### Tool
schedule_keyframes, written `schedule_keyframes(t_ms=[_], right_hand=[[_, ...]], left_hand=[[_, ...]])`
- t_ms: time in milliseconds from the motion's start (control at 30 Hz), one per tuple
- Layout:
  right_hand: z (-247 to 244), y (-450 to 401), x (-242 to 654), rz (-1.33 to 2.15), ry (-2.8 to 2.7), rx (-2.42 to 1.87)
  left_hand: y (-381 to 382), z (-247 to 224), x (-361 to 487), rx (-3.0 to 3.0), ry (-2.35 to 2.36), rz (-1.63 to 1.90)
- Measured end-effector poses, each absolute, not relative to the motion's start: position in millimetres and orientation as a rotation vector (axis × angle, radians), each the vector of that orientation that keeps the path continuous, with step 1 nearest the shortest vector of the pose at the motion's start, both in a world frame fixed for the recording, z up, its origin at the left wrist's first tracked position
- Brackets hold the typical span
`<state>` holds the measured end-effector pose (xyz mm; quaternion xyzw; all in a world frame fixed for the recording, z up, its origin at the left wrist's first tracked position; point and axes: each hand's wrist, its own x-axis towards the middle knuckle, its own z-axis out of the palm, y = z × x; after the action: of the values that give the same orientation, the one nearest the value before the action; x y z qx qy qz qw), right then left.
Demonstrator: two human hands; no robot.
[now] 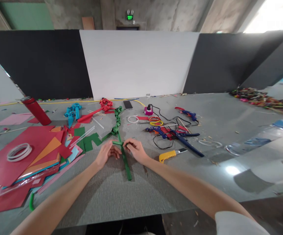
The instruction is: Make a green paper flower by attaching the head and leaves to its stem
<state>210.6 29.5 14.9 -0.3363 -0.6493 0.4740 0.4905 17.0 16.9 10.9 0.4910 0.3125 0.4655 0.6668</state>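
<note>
Between my two hands, long green paper strips (126, 163) cross each other on the grey table. My left hand (107, 152) has its thumb and index finger at the left arm of the cross, the other fingers curled below. My right hand (137, 150) pinches the strips at the crossing, its fingertips partly hiding it. From the crossing one strip runs toward me. Beyond it, a green braided paper chain (117, 120) stretches away, with a green paper knot (114, 130) near its lower end. Green paper pieces (89, 142) lie left of the chain.
Left are red paper sheets (4, 140), white tape rolls (19, 152), a red bottle (37, 111), a blue paper piece (73, 111) and a red one (106, 104). Right are a yellow utility knife (167, 156), blue glue guns (156, 130), cables, a phone (127, 104) and a white roll (276, 171).
</note>
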Motion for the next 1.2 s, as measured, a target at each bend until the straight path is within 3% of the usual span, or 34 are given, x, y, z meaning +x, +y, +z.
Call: schedule_keyframes(t_ms=[300,633,1200], right_hand=[[14,31,211,1.151,-1.611,-0.782],[14,34,210,1.112,-1.59,-0.959],[15,31,209,1.129,-1.683,-0.88]], left_hand=[[19,9,21,1.277,0.933,1.036],[17,9,23,1.285,0.926,1.074],[14,10,24,1.523,0.932,0.999]])
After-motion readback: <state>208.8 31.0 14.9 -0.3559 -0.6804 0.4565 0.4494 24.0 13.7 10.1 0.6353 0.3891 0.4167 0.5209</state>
